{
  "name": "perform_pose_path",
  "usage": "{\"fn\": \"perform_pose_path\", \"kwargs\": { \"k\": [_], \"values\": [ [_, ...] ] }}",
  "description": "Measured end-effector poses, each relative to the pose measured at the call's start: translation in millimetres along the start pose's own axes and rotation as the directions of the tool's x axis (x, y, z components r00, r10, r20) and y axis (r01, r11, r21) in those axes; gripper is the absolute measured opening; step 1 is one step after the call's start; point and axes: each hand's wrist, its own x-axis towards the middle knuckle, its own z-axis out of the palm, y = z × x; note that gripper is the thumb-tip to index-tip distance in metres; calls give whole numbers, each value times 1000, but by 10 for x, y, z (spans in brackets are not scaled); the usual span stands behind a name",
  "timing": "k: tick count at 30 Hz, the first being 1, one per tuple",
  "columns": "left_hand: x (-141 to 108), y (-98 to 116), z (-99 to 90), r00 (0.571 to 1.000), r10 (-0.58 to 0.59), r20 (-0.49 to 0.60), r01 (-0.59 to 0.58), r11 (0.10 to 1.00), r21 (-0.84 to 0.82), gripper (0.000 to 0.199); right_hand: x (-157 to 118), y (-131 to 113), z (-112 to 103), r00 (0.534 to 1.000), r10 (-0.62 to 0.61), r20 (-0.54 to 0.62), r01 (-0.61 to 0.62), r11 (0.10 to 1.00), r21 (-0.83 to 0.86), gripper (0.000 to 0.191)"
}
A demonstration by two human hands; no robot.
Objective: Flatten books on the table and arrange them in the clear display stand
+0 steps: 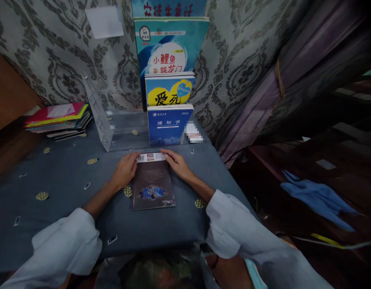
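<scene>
A dark brown book is in front of me, back cover up, with a white barcode strip at its far end and a blue picture near its close end. My left hand grips the far left corner, fingers bent along the edge. At the opposite corner, my right hand has its thumb and fingers on the book's edge. Whether the book lies flat or is slightly raised, I cannot tell. Just beyond it, a clear stepped book rack bears a blue booklet in its front row.
Behind the booklet stand a yellow-and-blue book and a teal book. A stack of books sits at the table's back left. Right of the blue-grey tablecloth hang purple curtains, and a blue cloth lies lower down.
</scene>
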Motion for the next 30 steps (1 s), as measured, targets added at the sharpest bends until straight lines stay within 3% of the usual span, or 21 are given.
{"fn": "perform_pose_path", "kwargs": {
  "k": [5, 12, 17, 22, 30],
  "values": [
    [91, 55, -27, 987, 108, 121, -111, 993, 24, 41, 53, 36, -22, 993, 111, -36, -100, 968, 231, 44],
    [357, 282, 59, 922, 196, 335, -213, 977, 17, 47, 74, 48, -21, 992, 124, -31, -107, 936, 335, 53],
    [488, 421, 163, 890, 243, 385, -255, 967, -21, 49, 106, 111, -11, 989, 147, -29, -124, 911, 392, 60],
    [499, 433, 186, 896, 238, 375, -248, 969, -22, 48, 123, 159, -5, 991, 126, -39, -108, 948, 298, 66],
    [495, 430, 158, 878, 284, 385, -272, 958, -85, 46, 64, 2, -57, 1000, -17, 1, 17, 1000, -21, 65]
  ]
}}
